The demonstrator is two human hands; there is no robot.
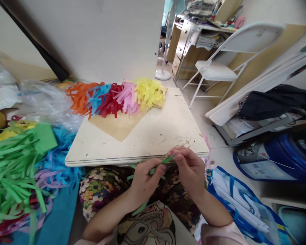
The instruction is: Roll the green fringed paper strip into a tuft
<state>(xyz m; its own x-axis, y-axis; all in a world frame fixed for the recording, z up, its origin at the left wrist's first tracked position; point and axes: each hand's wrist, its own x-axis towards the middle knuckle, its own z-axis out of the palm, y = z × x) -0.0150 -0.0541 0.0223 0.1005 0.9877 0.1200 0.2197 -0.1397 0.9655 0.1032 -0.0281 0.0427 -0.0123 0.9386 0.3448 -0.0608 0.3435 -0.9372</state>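
My left hand (148, 177) is closed round a bunch of narrow green paper strips (167, 159) at the table's front edge. Loose ends stick out on both sides of that hand and hang below it. My right hand (190, 166) pinches the upper tip of the same bunch; a thin, pale, see-through bit shows at its fingertips, too blurred to name. Beyond the hands, a row of fringed paper tassels lies along the table's far edge: orange (82, 97), blue (98, 97), dark red (111, 102), pink (127, 97) and yellow (149, 92).
A brown paper sheet (121, 129) lies partly under the tassels on the cream table (165, 126). Green fringed paper (12, 170) and blue strips (63, 156) are heaped at left, near clear plastic (46, 105). A blue-edged bag (242, 200) and white folding chair (215, 69) stand right.
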